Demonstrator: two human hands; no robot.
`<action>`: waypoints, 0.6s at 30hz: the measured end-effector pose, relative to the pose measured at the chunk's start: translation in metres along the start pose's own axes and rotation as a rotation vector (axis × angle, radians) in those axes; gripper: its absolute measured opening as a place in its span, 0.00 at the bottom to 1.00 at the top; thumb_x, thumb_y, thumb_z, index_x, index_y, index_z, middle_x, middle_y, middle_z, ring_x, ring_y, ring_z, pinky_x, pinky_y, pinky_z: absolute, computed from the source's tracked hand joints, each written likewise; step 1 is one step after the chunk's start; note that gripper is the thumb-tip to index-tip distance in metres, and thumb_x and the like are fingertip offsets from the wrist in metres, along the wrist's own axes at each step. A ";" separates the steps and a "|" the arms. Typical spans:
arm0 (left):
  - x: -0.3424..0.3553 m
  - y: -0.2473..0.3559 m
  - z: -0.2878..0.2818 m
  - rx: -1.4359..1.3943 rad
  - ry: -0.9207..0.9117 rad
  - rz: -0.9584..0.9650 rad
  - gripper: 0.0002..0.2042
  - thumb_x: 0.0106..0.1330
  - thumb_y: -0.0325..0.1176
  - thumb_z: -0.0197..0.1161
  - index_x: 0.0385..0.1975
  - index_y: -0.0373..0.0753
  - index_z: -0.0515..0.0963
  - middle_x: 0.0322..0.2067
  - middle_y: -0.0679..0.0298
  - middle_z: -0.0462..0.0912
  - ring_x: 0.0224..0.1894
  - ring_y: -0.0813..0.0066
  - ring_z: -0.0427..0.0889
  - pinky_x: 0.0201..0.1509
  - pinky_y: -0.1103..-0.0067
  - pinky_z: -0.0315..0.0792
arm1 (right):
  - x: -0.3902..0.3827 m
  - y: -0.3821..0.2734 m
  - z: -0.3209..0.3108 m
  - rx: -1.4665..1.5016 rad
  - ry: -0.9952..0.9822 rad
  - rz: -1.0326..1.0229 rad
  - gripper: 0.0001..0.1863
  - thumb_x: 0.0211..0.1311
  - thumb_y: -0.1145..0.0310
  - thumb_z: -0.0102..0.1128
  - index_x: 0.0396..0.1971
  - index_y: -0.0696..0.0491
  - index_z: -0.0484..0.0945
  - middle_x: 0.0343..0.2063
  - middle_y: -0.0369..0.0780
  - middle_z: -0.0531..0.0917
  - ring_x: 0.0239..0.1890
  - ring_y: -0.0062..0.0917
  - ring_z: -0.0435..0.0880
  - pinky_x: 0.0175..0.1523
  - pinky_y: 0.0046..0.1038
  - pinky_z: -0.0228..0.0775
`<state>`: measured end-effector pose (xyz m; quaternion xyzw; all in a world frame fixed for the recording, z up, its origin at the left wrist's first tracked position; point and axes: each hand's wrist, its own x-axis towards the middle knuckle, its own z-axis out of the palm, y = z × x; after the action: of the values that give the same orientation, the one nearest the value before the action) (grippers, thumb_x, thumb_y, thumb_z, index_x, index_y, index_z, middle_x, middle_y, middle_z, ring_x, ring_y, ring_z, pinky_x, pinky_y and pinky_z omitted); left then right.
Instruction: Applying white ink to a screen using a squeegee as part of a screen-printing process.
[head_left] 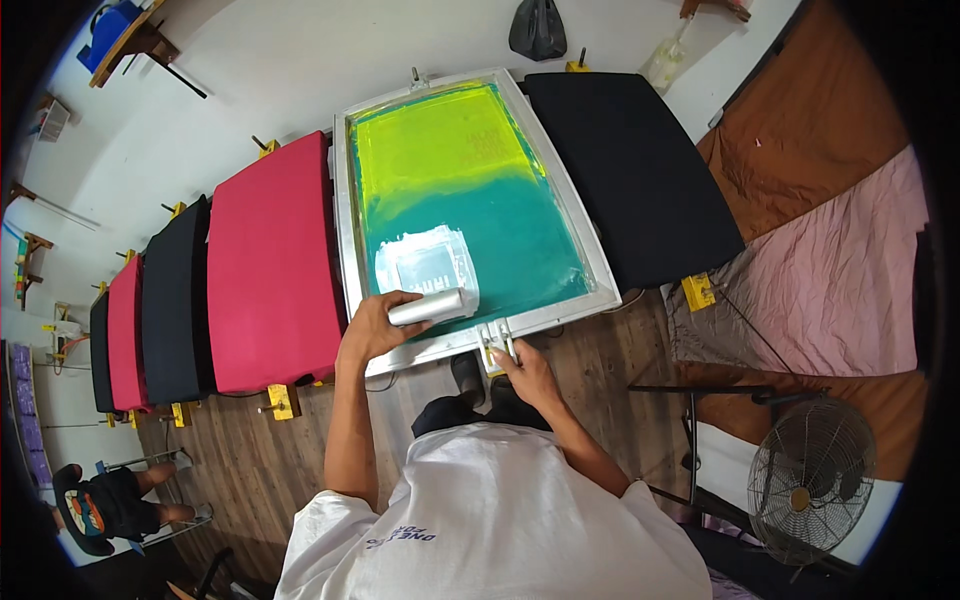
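Note:
A screen printing frame [592, 235] with a pale metal rim lies in front of me. Its mesh is yellow-green at the far end and teal nearer me, with a patch of white ink [425, 250] around a small design at the near left. My left hand [370, 328] is closed around a silver squeegee [428, 306] at the near edge of that patch. At the middle of the frame's near rim, my right hand [532, 375] touches a metal bracket [496, 338] with a yellow piece under it. Its fingers are bent there; their exact grip is partly hidden.
Left of the frame stand padded boards, a red one [270, 265] nearest, then black [176, 300]. A black board [628, 170] lies to the right. A standing fan [812, 485] is at lower right. Another person [110, 510] is at lower left.

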<state>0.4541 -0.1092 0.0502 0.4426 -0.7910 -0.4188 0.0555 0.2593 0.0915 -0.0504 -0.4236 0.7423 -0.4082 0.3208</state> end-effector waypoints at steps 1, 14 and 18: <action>0.002 0.000 -0.004 -0.007 -0.023 -0.015 0.26 0.50 0.44 0.77 0.48 0.35 0.84 0.39 0.50 0.87 0.42 0.61 0.88 0.51 0.71 0.79 | -0.001 0.001 0.000 -0.002 0.001 0.002 0.22 0.67 0.51 0.61 0.31 0.60 0.76 0.20 0.48 0.77 0.22 0.37 0.76 0.31 0.37 0.67; 0.004 -0.004 -0.009 0.010 -0.050 0.183 0.36 0.55 0.64 0.67 0.46 0.32 0.84 0.40 0.45 0.86 0.43 0.48 0.86 0.49 0.64 0.79 | -0.007 0.002 -0.001 -0.058 0.000 0.152 0.20 0.70 0.53 0.58 0.30 0.57 0.74 0.16 0.36 0.69 0.20 0.19 0.65 0.25 0.29 0.58; -0.003 -0.007 -0.002 0.015 -0.007 0.252 0.31 0.58 0.58 0.67 0.47 0.32 0.83 0.45 0.47 0.85 0.44 0.49 0.85 0.49 0.63 0.79 | -0.009 0.003 -0.002 -0.032 -0.018 0.166 0.16 0.72 0.55 0.57 0.33 0.54 0.76 0.19 0.27 0.69 0.20 0.11 0.63 0.24 0.21 0.55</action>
<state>0.4619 -0.1102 0.0476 0.3387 -0.8436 -0.4041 0.1017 0.2606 0.1015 -0.0507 -0.3693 0.7785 -0.3643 0.3533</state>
